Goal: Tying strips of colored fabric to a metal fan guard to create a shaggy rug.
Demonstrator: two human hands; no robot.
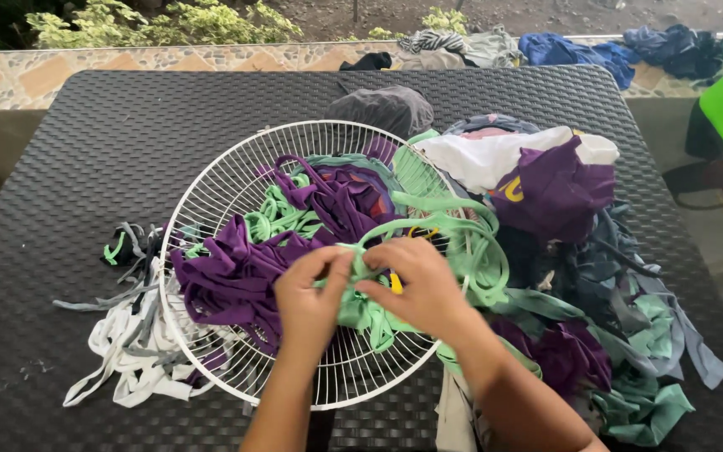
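Both hands (pixel 370 289) pinch green strip (pixel 462 243) (over wire grille (pixel 211 188)).

A long strip of mint-green knit fabric (pixel 428 219) loops across the right half of a round white wire fan guard (pixel 211 188) lying flat near the middle of the table; purple fabric strips (pixel 236 276) are woven through the guard's left side; the green strip bunches toward the near rim.
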